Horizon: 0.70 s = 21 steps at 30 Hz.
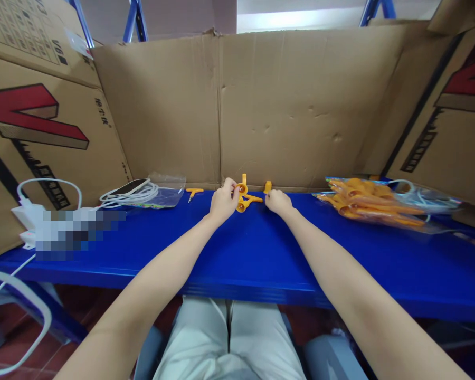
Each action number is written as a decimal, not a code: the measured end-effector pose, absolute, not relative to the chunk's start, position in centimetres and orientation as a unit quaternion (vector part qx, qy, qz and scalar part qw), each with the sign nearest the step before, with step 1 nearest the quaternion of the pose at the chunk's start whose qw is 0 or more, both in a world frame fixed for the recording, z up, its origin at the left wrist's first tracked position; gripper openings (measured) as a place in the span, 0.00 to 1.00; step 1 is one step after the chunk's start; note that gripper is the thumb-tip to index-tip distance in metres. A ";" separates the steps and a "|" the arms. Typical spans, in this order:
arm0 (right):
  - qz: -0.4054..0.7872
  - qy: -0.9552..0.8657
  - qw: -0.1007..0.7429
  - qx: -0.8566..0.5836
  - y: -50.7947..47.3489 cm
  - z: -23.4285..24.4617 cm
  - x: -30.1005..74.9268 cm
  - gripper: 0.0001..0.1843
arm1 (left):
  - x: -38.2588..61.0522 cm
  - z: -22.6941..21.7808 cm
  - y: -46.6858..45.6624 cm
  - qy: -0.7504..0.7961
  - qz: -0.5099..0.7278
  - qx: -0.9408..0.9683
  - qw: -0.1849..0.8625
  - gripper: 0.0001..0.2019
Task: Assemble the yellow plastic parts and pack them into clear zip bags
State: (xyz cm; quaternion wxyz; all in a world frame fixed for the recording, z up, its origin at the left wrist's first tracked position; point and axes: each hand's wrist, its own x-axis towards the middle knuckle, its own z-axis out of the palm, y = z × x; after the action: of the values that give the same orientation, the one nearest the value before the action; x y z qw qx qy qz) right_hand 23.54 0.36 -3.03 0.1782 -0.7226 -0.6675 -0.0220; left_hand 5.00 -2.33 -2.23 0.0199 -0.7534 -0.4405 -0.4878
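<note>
The left hand [224,202] pinches an orange plastic piece with a ring-shaped end [242,188] between thumb and fingers, above the blue metal tabletop [237,248]. Just below it, near the same fingertips, lies a second orange plastic piece with a round cup and a slim arm [241,207], the arm pointing right. The right hand [279,202] is curled narrow just beside a small, stubby orange plastic part [268,186]; whether its fingers grip that part cannot be told. Left of both hands lies an orange T-handled tool with a thin metal spiral tip [195,191], near the tall brown cardboard panel [301,111] at the back. Farther left, a coiled white cable [150,190] lies by a clear plastic bag [174,192]. Well to the right, a clear bag packed with orange plastic pieces [364,200] rests on the tabletop.
</note>
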 end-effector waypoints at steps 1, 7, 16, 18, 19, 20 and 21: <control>-0.036 -0.664 0.216 -0.715 0.1 -2.4 23.0 0.17 | 5.0 -2.1 -2.5 -0.437 -0.494 -0.751 0.024 0.02; 0.177 -0.657 0.414 -0.604 -1.0 0.3 19.1 0.25 | 4.8 -1.9 -3.1 -0.435 -0.493 -0.751 0.061 0.03; 0.422 -0.610 0.486 -0.463 -2.2 1.0 17.7 0.15 | 4.0 -1.9 -2.8 -0.372 -0.412 -0.830 0.057 0.06; 0.374 -0.621 0.485 -0.490 -1.8 0.9 17.9 0.14 | 4.0 -1.8 -2.8 -0.347 -0.395 -0.848 0.058 0.09; 0.334 -0.632 0.476 -0.512 -1.6 0.8 18.1 0.13 | 4.0 -1.7 -2.8 -0.340 -0.393 -0.852 0.064 0.10; 0.281 -0.646 0.463 -0.538 -1.4 0.7 18.3 0.13 | 4.0 -1.7 -2.8 -0.341 -0.394 -0.851 0.075 0.12; 0.221 -0.663 0.444 -0.561 -1.3 0.6 18.4 0.12 | 4.0 -1.6 -2.8 -0.350 -0.398 -0.843 0.088 0.13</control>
State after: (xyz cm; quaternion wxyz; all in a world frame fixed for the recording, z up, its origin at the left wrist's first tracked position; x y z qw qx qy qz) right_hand 18.42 -1.28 0.64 0.4443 -0.5608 -0.6629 0.2206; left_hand 3.98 -2.79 -1.61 0.0879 -0.8434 -0.3497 -0.3983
